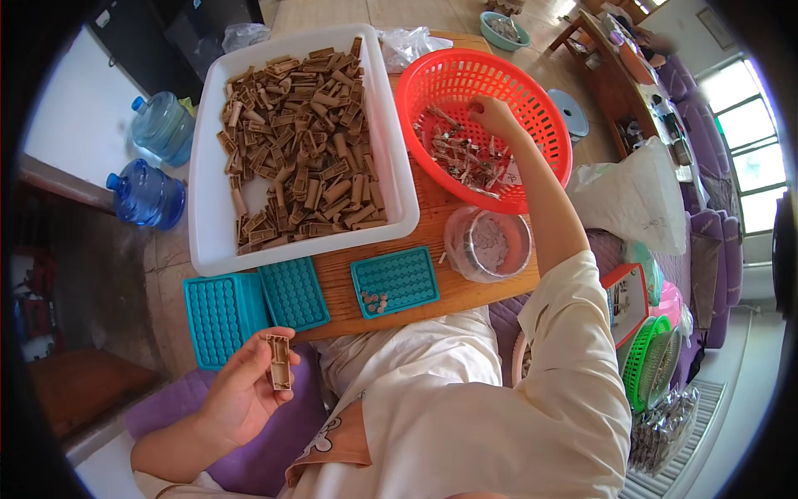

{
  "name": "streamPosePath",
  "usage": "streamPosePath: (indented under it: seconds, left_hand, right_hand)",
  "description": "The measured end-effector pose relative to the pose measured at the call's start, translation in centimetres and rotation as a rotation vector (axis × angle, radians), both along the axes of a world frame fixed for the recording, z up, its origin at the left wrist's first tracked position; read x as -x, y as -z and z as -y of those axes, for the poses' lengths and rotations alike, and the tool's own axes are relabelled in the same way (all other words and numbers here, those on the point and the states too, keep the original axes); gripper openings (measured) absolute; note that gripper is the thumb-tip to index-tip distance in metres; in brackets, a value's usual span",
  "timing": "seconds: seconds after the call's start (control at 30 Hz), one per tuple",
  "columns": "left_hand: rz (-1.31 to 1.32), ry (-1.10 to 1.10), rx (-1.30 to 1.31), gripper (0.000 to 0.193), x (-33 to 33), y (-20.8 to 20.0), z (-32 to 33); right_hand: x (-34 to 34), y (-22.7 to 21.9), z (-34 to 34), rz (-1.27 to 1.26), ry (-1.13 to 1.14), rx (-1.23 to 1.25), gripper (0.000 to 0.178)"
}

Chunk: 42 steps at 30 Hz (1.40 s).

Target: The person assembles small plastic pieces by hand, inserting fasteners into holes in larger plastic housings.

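Note:
Low in front of me, my left hand point(241, 391) grips a small tan plastic casing point(280, 363), hollow side showing. My right hand point(495, 118) reaches into a red perforated basket point(544, 104), its fingers curled by the far inside; whatever they hold, if anything, is hidden. Thin shiny metal parts point(465, 158) lie in a loose pile in that basket, close to the hand. Left of it, a large white tub point(307, 249) holds a heap of similar tan casings point(303, 141).
Teal molded trays point(395, 279) line the table's near edge, one with small round pieces point(376, 301). A clear tub point(490, 241) with pale contents stands below the basket. Blue water jugs point(148, 200) stand at left; a white sack point(636, 195) and green basket point(638, 362) at right.

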State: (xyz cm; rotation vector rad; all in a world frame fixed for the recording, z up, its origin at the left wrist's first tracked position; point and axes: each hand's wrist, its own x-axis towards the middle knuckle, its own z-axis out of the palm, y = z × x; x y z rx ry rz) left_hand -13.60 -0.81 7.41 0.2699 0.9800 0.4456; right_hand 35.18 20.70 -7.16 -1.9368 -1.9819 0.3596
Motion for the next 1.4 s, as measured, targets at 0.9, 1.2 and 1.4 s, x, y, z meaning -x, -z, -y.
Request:
streamPosePath:
  seconds: [0.9,1.2,1.4]
  left_hand:
    - [0.076,0.24,-0.104,0.028,0.0,-0.5,0.3]
    - [-0.037,0.015,-0.47,0.04,0.0,-0.6,0.5]
    - [-0.074,-0.078,-0.877,0.038,0.4,-0.3,0.3]
  right_hand:
    - [11.0,-12.4,9.3,-1.674,-0.307,-0.078,0.011]
    - [25.9,-11.5,18.1,-1.518,-0.234,0.162,0.012]
    - [31.8,-12.1,22.2,-1.35,-0.276,0.101,0.011]
